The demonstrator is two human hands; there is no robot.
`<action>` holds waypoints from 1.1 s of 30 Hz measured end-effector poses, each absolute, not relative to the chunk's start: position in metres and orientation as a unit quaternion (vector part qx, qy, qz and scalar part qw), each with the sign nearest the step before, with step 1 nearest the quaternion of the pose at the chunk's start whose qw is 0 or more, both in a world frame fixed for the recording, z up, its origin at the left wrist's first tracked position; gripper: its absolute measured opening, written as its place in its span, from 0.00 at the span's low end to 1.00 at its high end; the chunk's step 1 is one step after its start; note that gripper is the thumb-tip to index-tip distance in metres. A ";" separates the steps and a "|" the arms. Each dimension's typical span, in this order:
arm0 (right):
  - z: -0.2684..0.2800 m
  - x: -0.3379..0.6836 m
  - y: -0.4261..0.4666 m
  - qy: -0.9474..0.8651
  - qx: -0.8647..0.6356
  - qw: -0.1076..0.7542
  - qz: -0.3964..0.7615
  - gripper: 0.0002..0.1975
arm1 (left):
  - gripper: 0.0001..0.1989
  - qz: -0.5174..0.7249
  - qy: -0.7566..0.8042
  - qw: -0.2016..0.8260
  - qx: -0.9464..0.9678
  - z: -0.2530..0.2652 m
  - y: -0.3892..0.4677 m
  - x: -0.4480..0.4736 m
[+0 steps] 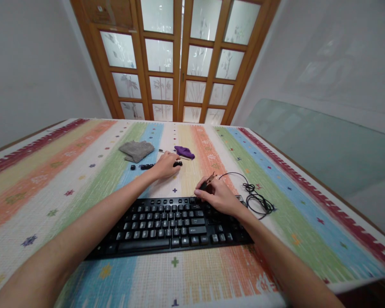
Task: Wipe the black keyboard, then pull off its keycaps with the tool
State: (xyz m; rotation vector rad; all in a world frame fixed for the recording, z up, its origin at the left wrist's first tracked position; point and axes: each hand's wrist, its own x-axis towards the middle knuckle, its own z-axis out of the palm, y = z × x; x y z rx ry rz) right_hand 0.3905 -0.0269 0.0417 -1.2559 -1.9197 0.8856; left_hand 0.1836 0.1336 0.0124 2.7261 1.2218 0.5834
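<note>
My left hand [167,165] reaches past the keyboard, with its bent fingers around black keycaps [179,164] at the right end of a loose row. More keycaps [146,166] in that row show left of the hand. The black keyboard [162,222] lies in front of me, and its upper right part is hidden under my right hand [218,196]. A small brush [207,183] with a dark handle and a brown tip is held in the right fingers, tip pointing up and away. Those fingers are closed just above the keyboard's back edge.
Behind the keycaps lie a grey cloth [136,150] and a purple cloth [184,152], with a thin light stick [182,158] near the purple one. The coiled black cable [258,201] rests right of the keyboard. A striped tablecloth [80,201] covers the table.
</note>
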 end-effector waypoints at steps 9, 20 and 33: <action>0.042 0.367 -0.039 -0.837 -0.435 0.283 0.176 0.04 | 0.10 0.263 0.319 0.093 0.906 0.019 0.085 0.161; 0.054 0.372 0.006 -0.663 -0.505 0.260 0.487 0.26 | 0.10 0.171 0.249 0.202 0.932 0.025 0.025 0.157; 0.045 0.385 -0.015 -0.662 -0.417 0.403 0.474 0.22 | 0.22 0.231 0.250 0.472 0.814 0.042 0.024 0.170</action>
